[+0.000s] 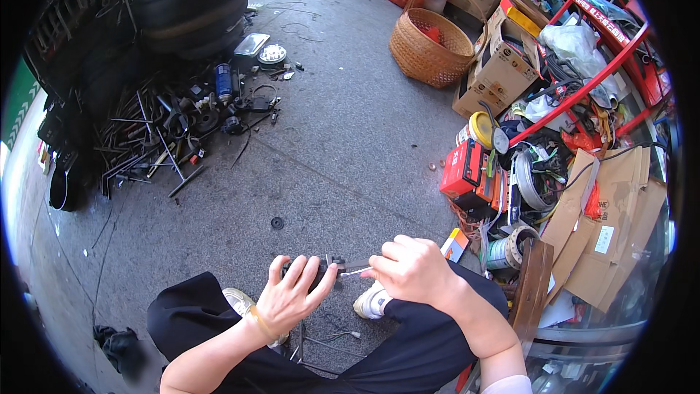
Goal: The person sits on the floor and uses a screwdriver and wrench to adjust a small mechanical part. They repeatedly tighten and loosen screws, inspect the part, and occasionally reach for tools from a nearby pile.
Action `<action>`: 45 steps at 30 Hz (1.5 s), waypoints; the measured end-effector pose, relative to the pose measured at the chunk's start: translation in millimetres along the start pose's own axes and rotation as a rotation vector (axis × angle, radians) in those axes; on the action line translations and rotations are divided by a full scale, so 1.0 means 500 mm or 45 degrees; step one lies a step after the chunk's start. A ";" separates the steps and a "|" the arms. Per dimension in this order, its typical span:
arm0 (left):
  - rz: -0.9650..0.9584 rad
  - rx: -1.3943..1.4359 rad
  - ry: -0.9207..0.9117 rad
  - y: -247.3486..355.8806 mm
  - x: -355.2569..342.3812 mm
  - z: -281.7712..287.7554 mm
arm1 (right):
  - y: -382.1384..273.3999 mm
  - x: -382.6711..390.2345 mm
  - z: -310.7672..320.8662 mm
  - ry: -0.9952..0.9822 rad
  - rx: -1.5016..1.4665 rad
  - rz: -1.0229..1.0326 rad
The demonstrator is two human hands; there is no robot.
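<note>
Between my knees, my left hand curls its fingers over a small black part, mostly covered by the fingers; I cannot make out its kind. My right hand is closed on a slim silver rod-like tool, whose far end reaches the black part. Its handle, if any, is hidden in the fist. A flat grey strip runs beside the rod between the two hands. Below them, thin cables lie on the floor between my shoes.
A small black ring lies on the floor ahead. Left stand a heap of hand tools, a blue spray can and stacked tyres. To the right are a red battery, a wicker basket, cardboard and a wooden plank.
</note>
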State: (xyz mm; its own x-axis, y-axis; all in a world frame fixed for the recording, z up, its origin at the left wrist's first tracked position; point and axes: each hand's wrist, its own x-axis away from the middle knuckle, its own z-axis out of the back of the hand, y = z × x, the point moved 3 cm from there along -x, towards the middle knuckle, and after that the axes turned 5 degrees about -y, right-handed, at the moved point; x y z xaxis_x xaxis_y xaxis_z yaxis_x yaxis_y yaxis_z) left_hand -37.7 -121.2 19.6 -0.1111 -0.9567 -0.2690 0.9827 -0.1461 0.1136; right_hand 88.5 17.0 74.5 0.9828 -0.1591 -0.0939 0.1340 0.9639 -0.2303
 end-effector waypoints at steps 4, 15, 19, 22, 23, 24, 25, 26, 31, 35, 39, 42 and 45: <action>-0.015 -0.105 -0.006 0.003 -0.003 -0.006 | -0.035 -0.001 0.001 0.052 0.250 0.116; -0.175 -0.071 -0.121 0.029 0.003 -0.032 | -0.067 -0.012 -0.011 -0.115 0.325 0.269; -0.239 0.026 -0.207 0.031 0.008 -0.036 | -0.064 -0.010 -0.028 -0.173 0.294 0.354; -0.292 0.123 -0.308 0.036 0.015 -0.035 | -0.061 -0.013 -0.032 -0.217 0.119 0.406; -0.321 0.190 -0.332 0.039 0.016 -0.032 | -0.056 -0.011 -0.032 -0.227 0.030 0.411; -0.324 0.325 -0.384 0.040 0.018 -0.030 | -0.040 -0.012 -0.041 -0.196 -0.309 0.338; -0.325 0.461 -0.437 0.041 0.021 -0.026 | -0.031 -0.014 -0.051 -0.196 -0.400 0.345; -0.330 0.597 -0.489 0.042 0.018 -0.020 | -0.023 -0.019 -0.058 -0.194 -0.487 0.346; -0.258 1.649 -0.787 0.034 -0.001 0.029 | 0.010 -0.038 -0.093 -0.365 -1.083 0.219; -0.036 2.179 -0.968 0.022 0.004 0.044 | 0.010 -0.044 -0.107 -0.364 -1.327 0.034; 0.042 2.378 -0.907 0.014 0.010 0.041 | -0.002 -0.047 -0.135 -0.264 -1.556 -0.103; 0.075 2.463 -0.915 0.013 0.015 0.043 | -0.020 -0.055 -0.146 -0.239 -1.750 -0.143; 0.102 2.597 -0.929 0.017 0.022 0.021 | -0.025 -0.049 -0.173 -0.272 -1.941 -0.266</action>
State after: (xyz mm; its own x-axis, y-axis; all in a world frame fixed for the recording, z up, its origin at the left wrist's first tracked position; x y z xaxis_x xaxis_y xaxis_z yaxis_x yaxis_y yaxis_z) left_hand -32.2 -135.4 27.7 -0.5968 -0.8011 0.0445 -0.4325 0.3680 0.8231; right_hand 51.9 -9.9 -4.0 0.9808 -0.0979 0.1684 0.1446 -0.2133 -0.9662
